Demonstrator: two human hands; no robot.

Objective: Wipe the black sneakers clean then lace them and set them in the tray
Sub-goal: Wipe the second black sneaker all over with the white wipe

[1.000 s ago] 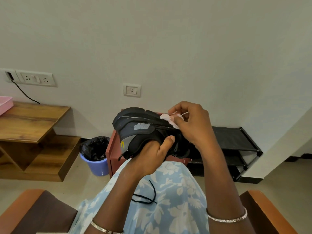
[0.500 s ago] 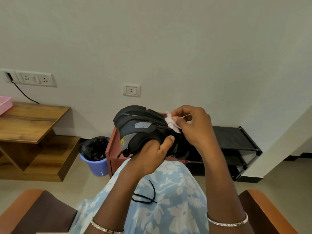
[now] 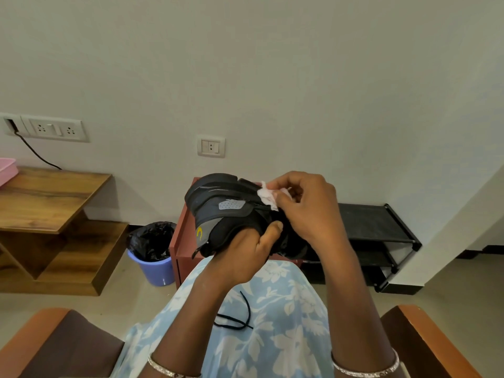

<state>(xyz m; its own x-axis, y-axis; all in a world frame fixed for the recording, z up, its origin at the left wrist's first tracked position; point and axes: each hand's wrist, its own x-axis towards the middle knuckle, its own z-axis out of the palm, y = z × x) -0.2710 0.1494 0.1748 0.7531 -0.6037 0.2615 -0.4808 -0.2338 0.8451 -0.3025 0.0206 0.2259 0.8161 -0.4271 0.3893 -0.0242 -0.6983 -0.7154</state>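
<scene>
"Head view. Where is the black sneaker (image 3: pixel 226 214)?"

"Held in the air above the person's lap, tipped on its side. The end with a grey panel and a yellow mark points left. No lace shows in it from this angle."

"State of the hands?"

"The left hand (image 3: pixel 245 255) grips the sneaker from below, thumb laid across its side. The right hand (image 3: pixel 308 205) pinches a white wipe (image 3: pixel 268 196) between thumb and fingers and presses it to the sneaker's upper edge."

"Anything else on the lap?"

"A loose black lace (image 3: pixel 237 315) lies on the blue floral dress (image 3: pixel 272 336), near the left forearm. Each wrist bears a silver bangle."

"Surroundings?"

"The person sits in a chair with brown armrests (image 3: pixel 425 336). On the floor just behind the sneaker stands a reddish-brown box (image 3: pixel 180 236). Left of it is a blue bin (image 3: pixel 158 271) with a black liner. Right of it is a black shoe rack (image 3: pixel 376 227) against the wall. At far left is a wooden bench (image 3: pixel 49 197), with the corner of a pink container (image 3: pixel 6 170) on it at the frame edge."
</scene>
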